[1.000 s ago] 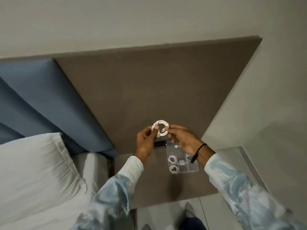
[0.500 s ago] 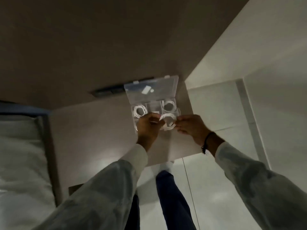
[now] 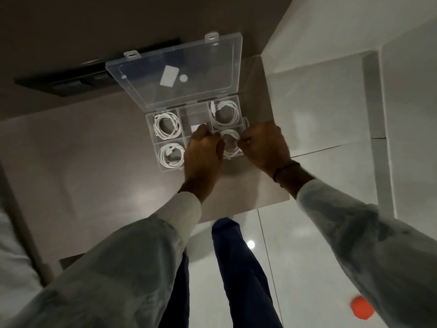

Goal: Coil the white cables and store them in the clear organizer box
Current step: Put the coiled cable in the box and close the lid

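The clear organizer box (image 3: pixel 151 147) lies open on a brown side table, its lid (image 3: pixel 179 74) tilted back. Three compartments each hold a coiled white cable: back left (image 3: pixel 166 126), front left (image 3: pixel 172 155) and back right (image 3: pixel 225 114). Another coiled white cable (image 3: pixel 231 144) sits over the front right compartment, pinched between my two hands. My left hand (image 3: pixel 203 152) grips its left side and my right hand (image 3: pixel 264 145) grips its right side. Whether the coil rests on the compartment floor is hidden by my fingers.
The side table (image 3: pixel 82 162) has a front edge near my legs and a right edge beside the box. A dark wall panel (image 3: pixel 63 79) sits behind the box. White bedding (image 3: pixel 11 256) is at the left. An orange object (image 3: pixel 361 310) lies on the glossy floor.
My view dropped from the headboard down to the table. Both hands carried the coiled cable from chest height down into the box's front right compartment.
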